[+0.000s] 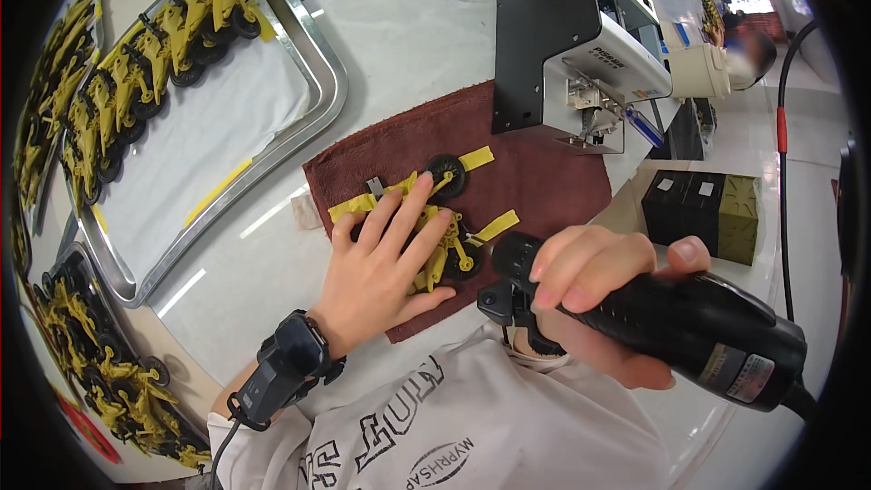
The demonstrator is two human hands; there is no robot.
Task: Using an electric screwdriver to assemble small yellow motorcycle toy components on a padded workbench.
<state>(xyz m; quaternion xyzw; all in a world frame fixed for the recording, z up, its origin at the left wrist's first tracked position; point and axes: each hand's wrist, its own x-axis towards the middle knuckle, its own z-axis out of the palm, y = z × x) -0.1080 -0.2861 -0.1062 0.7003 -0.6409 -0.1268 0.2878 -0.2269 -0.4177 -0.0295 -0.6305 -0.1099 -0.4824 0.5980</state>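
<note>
A yellow toy motorcycle (446,252) with black wheels lies on a dark red cloth (544,177), partly hidden under my left hand (386,259). The fingers of that hand are spread and lie over the toy, pressing on it. In my right hand (599,286) is a black electric screwdriver (699,327), gripped around its body. Its front end sits near the toy's lower right side, and I cannot make out the bit. Yellow tape strips (476,158) stick out from the toy's right side.
A steel tray (327,82) with a row of yellow motorcycles stands at the left; more lie in a lower tray (122,367). A black-and-silver machine (581,63) stands behind the cloth. At the right are a dark box (700,213) and a hanging black cable (782,181).
</note>
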